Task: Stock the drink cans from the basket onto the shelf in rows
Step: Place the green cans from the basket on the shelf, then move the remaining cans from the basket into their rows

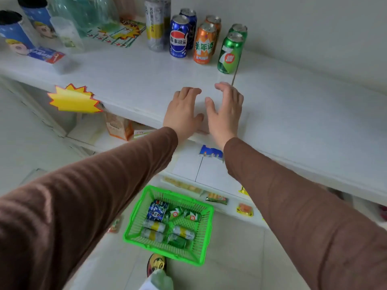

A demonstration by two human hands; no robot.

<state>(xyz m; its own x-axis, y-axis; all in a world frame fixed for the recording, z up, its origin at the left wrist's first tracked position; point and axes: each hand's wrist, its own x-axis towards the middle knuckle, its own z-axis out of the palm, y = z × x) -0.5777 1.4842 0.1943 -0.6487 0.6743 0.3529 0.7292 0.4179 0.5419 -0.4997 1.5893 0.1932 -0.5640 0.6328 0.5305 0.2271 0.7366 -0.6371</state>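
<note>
Both hands hover empty over the front edge of the white shelf (146, 80), fingers loosely spread: left hand (183, 110) beside right hand (226, 114). Cans (206, 43) stand in rows toward the shelf's back edge; more cans lie in the green basket (134, 237) on the floor

blue tubes (25, 28) upright, far left, beside clear bottles (83, 13) | flyer (117, 33) flat behind | starburst tag (73, 99) on edge | carton (119, 127) below | snack packs (216, 198) lowest ledge | shoe (156, 264) on floor
</note>
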